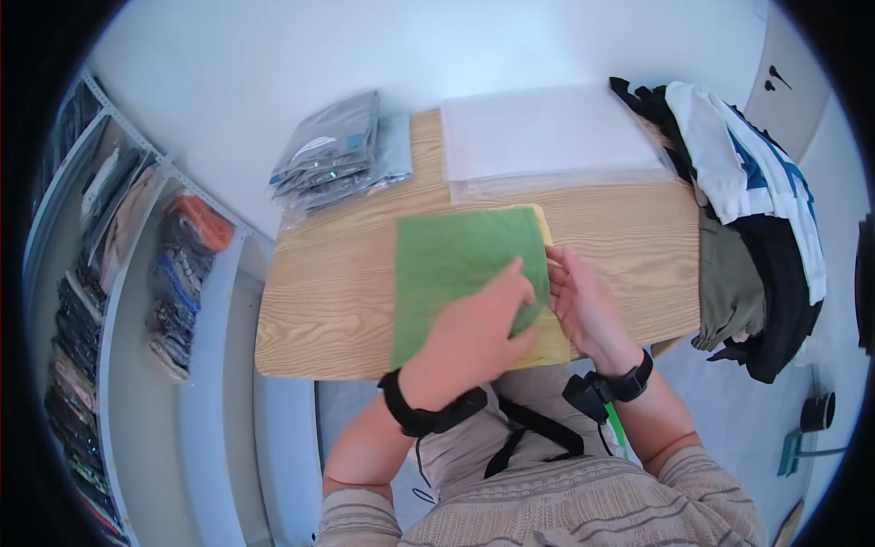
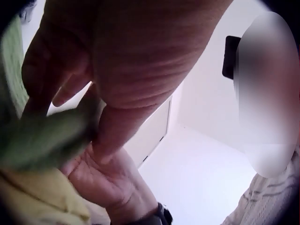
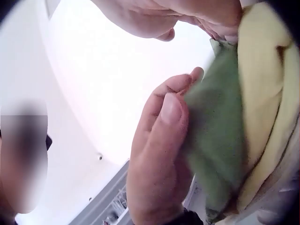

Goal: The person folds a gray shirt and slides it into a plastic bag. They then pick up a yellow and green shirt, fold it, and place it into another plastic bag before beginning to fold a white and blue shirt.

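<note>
Green cloth (image 1: 447,260) lies flat over yellow cloth (image 1: 551,342) at the table's front; the yellow shows along the right side. My left hand (image 1: 474,333) reaches over the green cloth and pinches its right edge, with green fabric between thumb and fingers in the left wrist view. My right hand (image 1: 588,305) is at the right edge, palm turned up, fingers loosely extended. In the right wrist view, the fingers of the right hand (image 3: 187,16) meet the upper edge of the green cloth (image 3: 218,112), beside the yellow cloth (image 3: 262,84); their exact contact is partly hidden.
Bagged grey items (image 1: 333,146) lie at the wooden table's (image 1: 319,283) back left. Clear plastic sleeves (image 1: 547,137) are stacked at the back. Dark, white and olive garments (image 1: 729,273) hang over the right edge. Shelves (image 1: 118,301) with bagged clothing stand left.
</note>
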Available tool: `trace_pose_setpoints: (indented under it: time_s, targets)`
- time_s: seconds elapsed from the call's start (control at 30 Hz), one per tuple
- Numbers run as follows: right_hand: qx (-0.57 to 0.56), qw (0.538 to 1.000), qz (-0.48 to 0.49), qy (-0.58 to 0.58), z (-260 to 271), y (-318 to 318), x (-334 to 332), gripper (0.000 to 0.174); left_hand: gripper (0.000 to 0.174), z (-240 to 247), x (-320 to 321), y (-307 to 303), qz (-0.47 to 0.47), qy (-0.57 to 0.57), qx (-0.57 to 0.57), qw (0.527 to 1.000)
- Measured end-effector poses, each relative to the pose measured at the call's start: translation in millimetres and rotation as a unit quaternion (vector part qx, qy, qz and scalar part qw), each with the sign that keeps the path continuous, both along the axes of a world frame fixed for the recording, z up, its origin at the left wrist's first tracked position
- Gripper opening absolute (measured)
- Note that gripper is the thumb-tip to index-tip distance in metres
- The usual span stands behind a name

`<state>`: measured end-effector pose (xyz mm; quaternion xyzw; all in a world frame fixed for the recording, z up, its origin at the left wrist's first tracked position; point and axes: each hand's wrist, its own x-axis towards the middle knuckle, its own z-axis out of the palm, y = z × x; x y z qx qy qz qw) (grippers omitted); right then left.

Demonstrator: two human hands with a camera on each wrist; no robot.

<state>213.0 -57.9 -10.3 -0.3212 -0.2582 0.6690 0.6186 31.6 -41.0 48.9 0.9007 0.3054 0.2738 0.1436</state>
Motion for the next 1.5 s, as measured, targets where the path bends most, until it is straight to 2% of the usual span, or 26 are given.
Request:
trace_pose_setpoints:
  time_s: [0.07,0.13,0.17,0.2,0.27,0.3,0.33,0.37,0.43,0.53,0.57,0.7,0.73,0.8,0.87,0.9,0.93,1.0,1.03,1.13,1.2,1.23,1.3,1.4,1.47,1.5]
  targets:
    - [-0.022,0.999,0.022,0.044,-6.4,3.4,7.3,0.046,0.052,3.4,7.6,-14.1,-0.018,0.113,-0.205,0.972]
    - [-0.031,0.999,0.000,-0.040,-9.4,4.0,3.9,0.043,0.052,-9.4,-6.0,-20.7,-0.042,0.075,-0.160,0.983]
    - [-0.035,0.999,-0.001,-0.038,-8.3,4.1,4.4,0.043,0.045,-13.2,-15.6,-23.4,-0.035,0.045,-0.095,0.994]
    - [-0.034,0.997,0.030,-0.064,-3.3,5.5,5.2,0.043,0.039,-16.3,-25.0,-26.8,-0.027,0.016,-0.030,0.999]
    - [-0.037,0.994,0.061,-0.083,11.8,12.1,6.8,0.043,0.034,-19.9,-42.9,-35.4,-0.030,0.025,-0.001,0.999]
    - [-0.050,0.985,0.074,-0.147,22.4,17.4,8.5,0.039,0.029,-21.1,-50.2,-39.8,-0.034,0.032,0.030,0.998]
    - [-0.064,0.972,0.088,-0.210,29.1,24.6,10.8,0.035,0.029,-24.4,-52.0,-45.4,-0.038,0.038,0.024,0.998]
    - [-0.072,0.972,0.086,-0.204,32.1,34.6,14.8,0.035,0.026,-30.3,-48.8,-53.1,-0.087,0.008,0.003,0.996]
    - [-0.092,0.944,0.185,-0.256,36.5,55.3,25.3,0.029,0.024,-41.1,-37.7,-63.7,-0.140,-0.024,-0.027,0.990]
    - [-0.124,0.926,0.167,-0.314,21.6,82.5,25.1,0.024,0.025,-48.4,-17.6,-64.6,-0.184,-0.032,0.005,0.982]
    - [-0.111,0.907,0.124,-0.387,19.9,80.0,21.0,0.022,0.026,-47.5,-13.2,-64.9,-0.191,-0.030,0.030,0.981]
    - [-0.055,0.927,0.043,-0.369,24.7,68.9,7.9,0.019,0.026,-36.4,-1.6,-77.3,-0.235,-0.069,0.028,0.969]
    - [-0.065,0.933,0.007,-0.354,23.5,68.3,9.3,0.019,0.026,-34.5,-2.0,-78.0,-0.233,-0.073,0.026,0.969]
    - [-0.075,0.938,-0.029,-0.337,14.7,70.9,13.6,0.019,0.027,-30.0,-5.7,-72.5,-0.043,-0.019,0.072,0.996]
    - [-0.107,0.972,-0.042,-0.207,-8.5,81.4,21.9,0.018,0.028,-33.8,-12.6,-62.2,-0.009,-0.001,0.086,0.996]
    - [-0.107,0.972,-0.043,-0.206,-10.9,83.8,27.6,0.018,0.030,-38.3,-14.1,-58.9,0.024,0.018,0.101,0.994]
    - [-0.126,0.970,-0.017,-0.207,-13.0,86.2,34.4,0.018,0.030,-44.4,-13.5,-58.8,0.022,0.020,0.101,0.994]
    - [-0.149,0.968,0.005,-0.204,-10.9,87.1,39.3,0.019,0.036,-56.8,-11.0,-61.4,-0.220,-0.080,0.080,0.969]
    - [-0.173,0.969,0.005,-0.174,-4.7,85.9,37.7,0.020,0.036,-61.3,-6.0,-62.2,-0.224,-0.078,0.077,0.968]
    - [-0.178,0.973,0.029,-0.143,-4.6,81.4,45.0,0.023,0.040,-66.9,12.4,-62.1,-0.208,-0.026,0.036,0.977]
    - [-0.158,0.975,0.057,-0.143,-2.9,78.5,48.4,0.025,0.043,-66.0,17.5,-61.7,-0.108,-0.013,0.018,0.994]
    - [-0.149,0.976,0.059,-0.147,-0.2,76.3,46.8,0.026,0.043,-67.2,17.4,-62.3,-0.108,-0.014,0.018,0.994]
    - [-0.139,0.976,0.066,-0.152,0.7,77.8,46.5,0.026,0.045,-71.7,14.6,-62.3,-0.014,0.042,0.023,0.999]
    - [-0.083,0.971,0.027,-0.222,-2.6,78.4,50.1,0.027,0.045,-77.3,6.1,-64.8,0.024,0.050,0.019,0.998]
    - [-0.012,0.885,-0.055,-0.462,11.0,72.0,50.6,0.026,0.045,-87.2,-0.4,-63.4,0.033,0.055,0.027,0.998]
    - [-0.014,0.886,-0.048,-0.461,10.8,72.3,54.5,0.026,0.044,-89.7,-2.0,-62.3,0.035,0.058,0.043,0.997]
